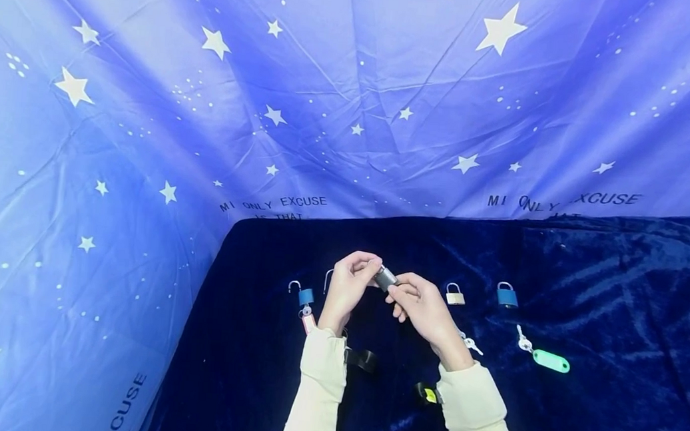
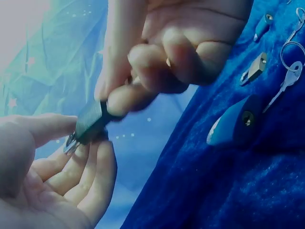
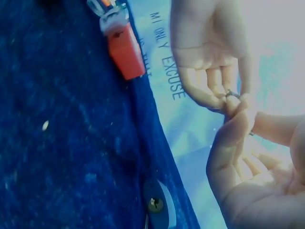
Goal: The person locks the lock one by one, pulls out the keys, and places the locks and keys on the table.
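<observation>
A small dark grey padlock (image 1: 385, 279) is held up between both hands above the dark blue cloth. My left hand (image 1: 349, 286) grips it at the shackle end, and the metal shackle (image 2: 70, 144) shows beside those fingers in the left wrist view. At the opposite end of the body, my right hand (image 1: 419, 307) pinches with thumb and fingers. Those fingers cover whatever is at that end, so I cannot tell whether a key is there. In the right wrist view the left hand (image 3: 209, 57) and right hand (image 3: 257, 176) meet and mostly hide the padlock.
A blue padlock (image 1: 306, 297) with a red tag (image 1: 309, 323) lies left. An orange-red padlock (image 3: 126, 55) shows in the right wrist view. Rightward are a brass padlock (image 1: 455, 298), a larger blue padlock (image 1: 507, 296), keys (image 1: 473, 344) and a green key tag (image 1: 551, 361). A starry curtain (image 1: 353, 96) hangs behind.
</observation>
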Available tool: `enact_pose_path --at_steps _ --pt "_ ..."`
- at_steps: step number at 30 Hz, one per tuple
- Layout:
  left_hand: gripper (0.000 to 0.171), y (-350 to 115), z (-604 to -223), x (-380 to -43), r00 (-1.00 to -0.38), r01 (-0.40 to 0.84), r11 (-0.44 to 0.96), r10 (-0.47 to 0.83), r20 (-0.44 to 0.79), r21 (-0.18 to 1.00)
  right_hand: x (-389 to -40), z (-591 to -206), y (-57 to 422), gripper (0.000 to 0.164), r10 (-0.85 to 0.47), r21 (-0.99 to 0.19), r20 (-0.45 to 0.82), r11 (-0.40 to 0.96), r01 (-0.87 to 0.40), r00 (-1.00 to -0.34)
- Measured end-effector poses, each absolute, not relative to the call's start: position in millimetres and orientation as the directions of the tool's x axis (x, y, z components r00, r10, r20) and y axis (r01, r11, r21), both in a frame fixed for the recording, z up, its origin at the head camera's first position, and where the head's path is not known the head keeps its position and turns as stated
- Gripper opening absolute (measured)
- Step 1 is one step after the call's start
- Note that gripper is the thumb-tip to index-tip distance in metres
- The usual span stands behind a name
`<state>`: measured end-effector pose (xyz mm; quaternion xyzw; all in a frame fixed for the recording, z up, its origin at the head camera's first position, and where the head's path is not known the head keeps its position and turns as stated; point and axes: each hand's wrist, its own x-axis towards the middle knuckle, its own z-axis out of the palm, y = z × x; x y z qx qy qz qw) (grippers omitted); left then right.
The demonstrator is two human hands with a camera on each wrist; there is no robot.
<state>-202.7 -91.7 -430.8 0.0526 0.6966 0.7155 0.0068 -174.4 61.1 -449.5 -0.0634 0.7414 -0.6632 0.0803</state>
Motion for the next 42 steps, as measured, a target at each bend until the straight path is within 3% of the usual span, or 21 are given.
enact_pose_path --at_steps 6,14,21,27,42 --pt "0.027 -96.6 -426.4 -202.9 -0.986 0.087 -0.022 0.141 0.09 0.996 -176.3 -448.8 64.8 0.034 -0.166 -0.995 -0.095 0.023 0.092 -0.982" --pt "0.021 -101.0 -420.9 -201.7 -0.97 0.143 0.034 0.205 0.133 0.989 -175.1 -447.2 68.9 0.038 -0.157 -0.997 -0.065 -0.034 0.071 -0.985" --pt "0.043 -90.5 -419.0 -199.3 -0.946 0.23 0.108 0.259 0.196 0.967 -176.1 -446.6 69.3 0.04 -0.099 -0.99 -0.072 -0.114 0.083 -0.992" --pt "0.044 -84.2 -421.1 -196.7 -0.947 0.264 0.063 0.208 0.246 0.962 -174.8 -444.3 70.5 0.04 -0.099 -0.987 -0.094 -0.119 0.105 -0.991" --pt "0.043 -73.4 -423.4 -192.4 -0.949 0.31 0.124 0.1 0.299 0.943 -172.5 -439.6 70.3 0.039 -0.088 -0.99 -0.081 -0.107 0.09 -0.993"
